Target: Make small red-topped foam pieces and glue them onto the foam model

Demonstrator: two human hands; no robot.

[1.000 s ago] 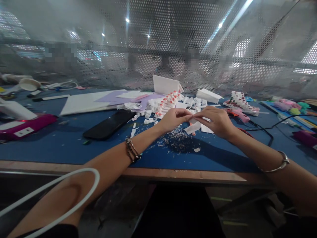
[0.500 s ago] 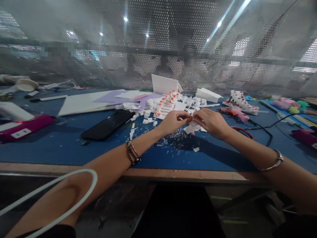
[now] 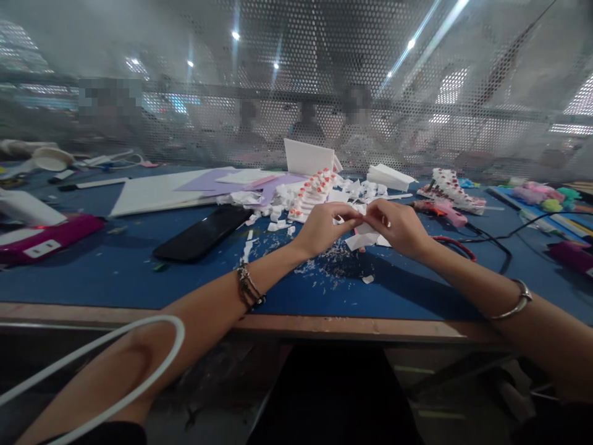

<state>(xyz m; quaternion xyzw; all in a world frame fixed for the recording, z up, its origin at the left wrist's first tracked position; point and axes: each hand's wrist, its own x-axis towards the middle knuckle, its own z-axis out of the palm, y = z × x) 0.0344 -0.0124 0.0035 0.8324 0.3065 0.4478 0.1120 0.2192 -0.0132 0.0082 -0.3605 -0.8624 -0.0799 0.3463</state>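
Observation:
Thumb and fingers of my left hand [image 3: 323, 228] are pinched together, meeting the fingertips of my right hand [image 3: 397, 227] above the blue table. My right hand is closed in a pinch too. Whatever sits between the fingertips is too small and covered to make out. Just below them lie white paper pieces [image 3: 364, 240]. Behind my left hand stands a white stepped model [image 3: 312, 196] with red dots along it. Curled white paper scraps [image 3: 354, 188] surround it, and fine white shreds [image 3: 331, 266] lie under my hands.
A black phone [image 3: 202, 235] lies left of my hands, with white and purple sheets [image 3: 157, 191] behind it. To the right are a pink glue gun [image 3: 448, 214] with a black cable and a second dotted model [image 3: 449, 188]. A purple power strip [image 3: 55, 238] sits far left.
My right hand's fingers have curled and shifted slightly at the pinch point. My left hand stays nearly in place. The table items look the same.

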